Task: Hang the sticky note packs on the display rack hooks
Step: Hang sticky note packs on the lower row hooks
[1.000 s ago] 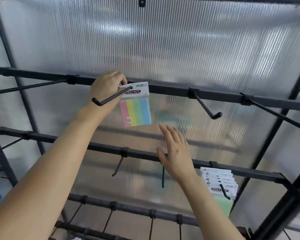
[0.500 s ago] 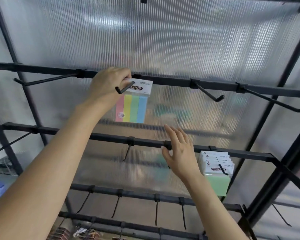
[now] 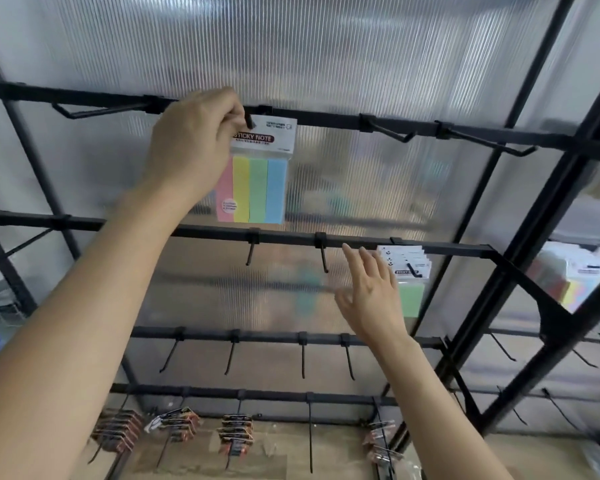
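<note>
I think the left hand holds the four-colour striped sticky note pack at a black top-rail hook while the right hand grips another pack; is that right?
No: the head view shows the right hand open and empty. The left hand does hold the four-colour striped sticky note pack at the black top-rail hook.

Bare left hand (image 3: 191,147) on an uncovered left forearm (image 3: 84,323); bare right hand (image 3: 371,299) on an uncovered right forearm (image 3: 440,410); unclothed as far as shows.

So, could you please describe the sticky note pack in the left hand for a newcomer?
Find the highest hook rail of the display rack. The left hand pinches the pack at a hook there. Unlike the green packs one rail lower, it shows pink, yellow, green and blue strips.
</note>
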Demonstrator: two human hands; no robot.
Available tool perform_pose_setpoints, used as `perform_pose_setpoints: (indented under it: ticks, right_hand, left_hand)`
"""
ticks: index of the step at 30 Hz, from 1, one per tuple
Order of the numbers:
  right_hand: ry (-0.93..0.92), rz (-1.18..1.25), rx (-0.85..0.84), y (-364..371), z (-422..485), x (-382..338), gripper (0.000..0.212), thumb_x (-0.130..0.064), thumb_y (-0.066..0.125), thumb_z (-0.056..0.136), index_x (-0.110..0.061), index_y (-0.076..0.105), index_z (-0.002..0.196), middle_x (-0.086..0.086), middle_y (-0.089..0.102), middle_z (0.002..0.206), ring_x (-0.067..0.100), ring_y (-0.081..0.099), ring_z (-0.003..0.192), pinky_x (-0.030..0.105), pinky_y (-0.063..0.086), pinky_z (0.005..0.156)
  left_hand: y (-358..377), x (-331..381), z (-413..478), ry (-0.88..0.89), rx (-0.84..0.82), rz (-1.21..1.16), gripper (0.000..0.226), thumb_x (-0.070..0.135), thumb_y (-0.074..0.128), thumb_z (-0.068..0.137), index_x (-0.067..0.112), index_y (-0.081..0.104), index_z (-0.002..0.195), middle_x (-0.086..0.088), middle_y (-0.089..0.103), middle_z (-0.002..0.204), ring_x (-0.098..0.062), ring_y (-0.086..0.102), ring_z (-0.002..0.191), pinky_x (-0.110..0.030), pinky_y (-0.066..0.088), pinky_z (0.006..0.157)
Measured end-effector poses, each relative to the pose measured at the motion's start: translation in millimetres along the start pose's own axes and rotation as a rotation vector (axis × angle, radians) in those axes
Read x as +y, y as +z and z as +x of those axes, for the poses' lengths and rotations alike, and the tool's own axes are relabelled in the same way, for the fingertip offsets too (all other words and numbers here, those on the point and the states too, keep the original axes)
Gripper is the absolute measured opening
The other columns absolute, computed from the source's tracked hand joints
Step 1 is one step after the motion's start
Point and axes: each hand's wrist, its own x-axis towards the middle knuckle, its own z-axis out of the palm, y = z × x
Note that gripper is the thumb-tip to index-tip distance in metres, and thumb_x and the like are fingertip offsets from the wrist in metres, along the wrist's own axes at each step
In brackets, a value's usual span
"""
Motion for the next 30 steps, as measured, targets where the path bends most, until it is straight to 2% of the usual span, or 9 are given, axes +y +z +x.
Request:
perform_pose_setpoints:
  ticks: [2, 5, 7, 9, 11, 16, 21, 25, 30]
  right_hand:
    - [0.014, -0.004, 0.004, -2.3, -8.2, 1.6, 0.065, -0.028, 0.048, 0.092, -0.02, 0.016, 0.148, 0.009, 0.023, 0.152, 0.026, 0.012, 0.142, 0.038, 0.01, 0.116]
    - [0.051, -0.024, -0.017, -5.5, -17.8, 5.8, 0.064, -0.029, 0.046, 0.094, -0.022, 0.013, 0.148, 0.007, 0.019, 0.154, 0.024, 0.009, 0.143, 0.038, 0.011, 0.116]
    - [0.075, -0.035, -0.031, -7.4, -23.1, 11.7, 0.064, -0.029, 0.047, 0.094, -0.022, 0.014, 0.148, 0.007, 0.019, 0.154, 0.025, 0.01, 0.143, 0.039, 0.012, 0.115]
    - [0.095, -0.04, -0.033, -8.6, -26.6, 20.0, 0.065, -0.027, 0.049, 0.092, -0.02, 0.017, 0.148, 0.009, 0.023, 0.152, 0.027, 0.015, 0.141, 0.039, 0.016, 0.113]
    - [0.118, -0.043, -0.029, -10.1, -28.5, 29.5, 0.064, -0.027, 0.051, 0.091, -0.02, 0.02, 0.147, 0.01, 0.027, 0.15, 0.028, 0.018, 0.14, 0.04, 0.019, 0.112]
    - [0.171, -0.037, -0.004, -16.5, -26.4, 52.5, 0.066, -0.027, 0.05, 0.091, -0.018, 0.016, 0.147, 0.008, 0.024, 0.151, 0.024, 0.018, 0.14, 0.037, 0.018, 0.113]
    - [0.209, -0.059, -0.003, -22.5, -21.0, 79.9, 0.067, -0.021, 0.051, 0.091, -0.016, 0.015, 0.147, 0.009, 0.022, 0.152, 0.024, 0.019, 0.14, 0.038, 0.019, 0.112]
    - [0.18, -0.148, -0.041, -23.6, -9.1, 106.8, 0.064, -0.012, 0.047, 0.09, -0.015, 0.016, 0.146, 0.008, 0.022, 0.152, 0.024, 0.02, 0.139, 0.037, 0.019, 0.111]
    - [0.129, -0.186, -0.131, -24.8, 12.7, 135.3, 0.064, -0.009, 0.046, 0.089, -0.019, 0.018, 0.145, 0.005, 0.02, 0.152, 0.023, 0.017, 0.139, 0.038, 0.018, 0.111]
  left_hand:
    - [-2.7, 2.7, -2.7, 0.015, 0.036, -0.035, 0.017, 0.013, 0.048, 0.094, 0.0, 0.058, 0.09, -0.012, 0.062, 0.087, -0.019, 0.05, 0.079, -0.019, 0.026, 0.067]
    - [-9.8, 6.3, -6.9, 0.023, 0.076, -0.08, 0.021, 0.016, 0.046, 0.094, -0.001, 0.057, 0.087, -0.014, 0.059, 0.082, -0.012, 0.043, 0.075, -0.017, 0.025, 0.058]
    - [-14.2, 11.3, -9.7, 0.034, 0.095, -0.101, 0.022, 0.016, 0.046, 0.095, -0.002, 0.057, 0.088, -0.012, 0.059, 0.082, -0.006, 0.041, 0.076, -0.008, 0.028, 0.058]
    - [-15.4, 18.7, -14.9, 0.046, 0.096, -0.116, 0.022, 0.016, 0.046, 0.095, -0.002, 0.057, 0.089, -0.012, 0.059, 0.083, -0.005, 0.041, 0.077, -0.014, 0.026, 0.056]
    - [-10.4, 28.2, -22.8, 0.049, 0.081, -0.124, 0.02, 0.014, 0.046, 0.094, -0.001, 0.057, 0.088, -0.013, 0.059, 0.083, -0.009, 0.042, 0.076, -0.018, 0.024, 0.06]
    - [23.4, 54.0, -49.8, 0.066, -0.019, -0.139, 0.016, 0.01, 0.046, 0.094, 0.002, 0.055, 0.084, 0.001, 0.048, 0.077, -0.014, 0.044, 0.07, -0.024, 0.028, 0.062]
    - [72.1, 71.9, -72.5, 0.123, -0.116, -0.185, 0.021, 0.017, 0.043, 0.091, 0.004, 0.055, 0.079, 0.001, 0.052, 0.073, -0.012, 0.045, 0.07, -0.027, 0.033, 0.063]
    - [109.5, 78.7, -86.9, 0.071, -0.202, -0.212, 0.023, 0.022, 0.039, 0.091, 0.008, 0.054, 0.08, 0.004, 0.052, 0.076, -0.013, 0.047, 0.071, -0.029, 0.037, 0.062]
    - [139.7, 90.2, -97.5, 0.035, -0.262, -0.198, 0.026, 0.024, 0.039, 0.091, 0.007, 0.054, 0.08, 0.0, 0.057, 0.075, -0.018, 0.053, 0.07, -0.03, 0.042, 0.061]
